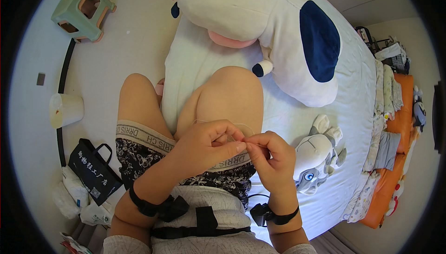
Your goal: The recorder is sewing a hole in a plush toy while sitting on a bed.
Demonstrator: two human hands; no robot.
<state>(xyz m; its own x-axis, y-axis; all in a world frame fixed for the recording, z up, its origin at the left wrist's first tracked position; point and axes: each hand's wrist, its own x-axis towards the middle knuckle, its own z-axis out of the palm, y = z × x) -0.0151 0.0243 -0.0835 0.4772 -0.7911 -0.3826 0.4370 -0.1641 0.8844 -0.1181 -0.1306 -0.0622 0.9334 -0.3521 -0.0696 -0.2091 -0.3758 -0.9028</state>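
My left hand [209,146] and my right hand [273,154] meet fingertip to fingertip above my lap. Between them they pinch a thin pale thread [245,125], which loops over my bare thigh. Thumb and forefinger of each hand are closed on it; whether anything else small, such as a needle, is held there cannot be made out. Black straps with small dark devices sit on both forearms. Beyond my knees a large white cow plush [278,27] with a dark blue patch lies on the bed. To the right of my right hand is a grey and white plush toy [315,153].
I sit at the edge of a bed with a pale sheet [352,97]. Folded cloths lie along an orange sofa [399,121] at right. On the floor at left stand a green stool [75,11], a white bin [71,109] and a black bag [92,172] beside plastic bags.
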